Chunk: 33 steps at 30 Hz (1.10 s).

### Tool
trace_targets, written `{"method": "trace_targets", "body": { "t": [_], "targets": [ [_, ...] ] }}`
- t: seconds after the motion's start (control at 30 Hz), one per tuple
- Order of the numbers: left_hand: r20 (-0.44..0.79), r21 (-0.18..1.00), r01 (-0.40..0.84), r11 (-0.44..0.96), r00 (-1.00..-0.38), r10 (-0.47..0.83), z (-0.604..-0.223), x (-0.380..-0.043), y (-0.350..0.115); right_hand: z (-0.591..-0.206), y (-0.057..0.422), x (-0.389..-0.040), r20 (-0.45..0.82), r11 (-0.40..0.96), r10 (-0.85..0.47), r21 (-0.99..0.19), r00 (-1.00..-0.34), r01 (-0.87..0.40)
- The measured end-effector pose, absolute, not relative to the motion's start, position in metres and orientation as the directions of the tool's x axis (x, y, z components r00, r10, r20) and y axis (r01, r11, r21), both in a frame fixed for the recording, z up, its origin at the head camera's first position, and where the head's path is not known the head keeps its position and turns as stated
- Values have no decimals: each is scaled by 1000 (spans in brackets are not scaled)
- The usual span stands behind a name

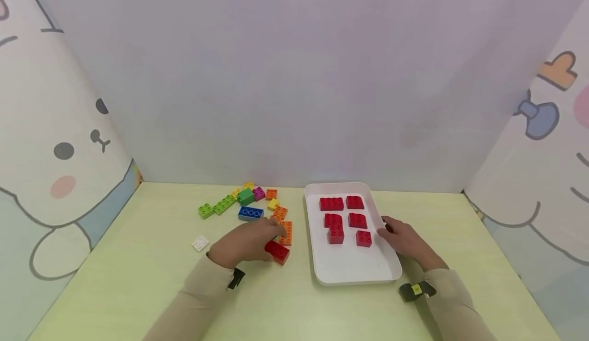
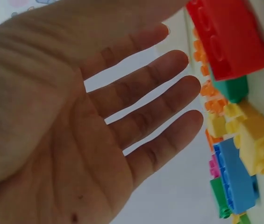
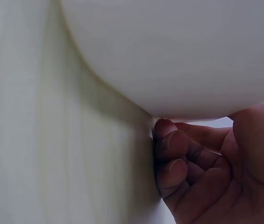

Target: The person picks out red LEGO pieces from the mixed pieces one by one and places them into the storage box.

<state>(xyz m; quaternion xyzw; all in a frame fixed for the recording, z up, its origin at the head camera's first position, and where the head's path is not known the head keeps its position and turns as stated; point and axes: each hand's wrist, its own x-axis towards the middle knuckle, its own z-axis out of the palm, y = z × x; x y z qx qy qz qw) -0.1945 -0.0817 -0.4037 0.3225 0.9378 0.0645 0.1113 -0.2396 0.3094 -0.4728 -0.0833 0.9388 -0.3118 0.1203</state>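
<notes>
A red toy brick (image 1: pixel 277 252) lies on the table just left of the white tray. My left hand (image 1: pixel 248 241) is over it with the fingers spread and the thumb close beside it. The left wrist view shows the left palm (image 2: pixel 75 154) with its fingers apart, nothing between them, and the red brick (image 2: pixel 232 39) near the thumb, whose tip is out of frame. On the right edge of the white tray (image 1: pixel 342 272), my right hand (image 1: pixel 407 239) holds the rim. In the right wrist view its fingers (image 3: pixel 171 147) curl below the tray's side (image 3: pixel 178 60).
Several red bricks (image 1: pixel 331 204) lie in the tray. Left of it are orange bricks (image 1: pixel 286 233), a blue brick (image 1: pixel 250 213), green bricks (image 1: pixel 224 204), yellow ones (image 1: pixel 273 204) and a magenta one (image 1: pixel 259 193). A white brick (image 1: pixel 200 243) lies apart. A wall (image 1: pixel 294 100) stands behind the table.
</notes>
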Motion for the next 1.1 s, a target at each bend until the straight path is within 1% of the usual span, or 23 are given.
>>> {"method": "trace_targets", "body": {
  "t": [0.13,0.4,0.6,0.73,0.9,1.1],
  "targets": [
    [-171,173,600,781,-763,624,-411,-197,-79,-473,310,-239,-165,790,-236,-607,-958,-90],
    [-209,161,561,812,-785,584,-414,-197,-75,-473,311,-239,-148,792,-237,-602,-960,-103],
    [-224,184,548,816,-785,577,-411,-196,-75,-474,311,-239,-162,792,-230,-605,-960,-88],
    [-205,201,538,819,-794,572,-406,-196,-76,-476,311,-239,-170,785,-232,-614,-958,-81],
    [-151,229,533,815,-807,571,-391,-197,-75,-476,311,-240,-163,781,-234,-619,-958,-86],
    [-93,261,542,799,-809,580,-370,-199,-62,-476,313,-240,-153,789,-238,-606,-959,-100]
  ]
}}
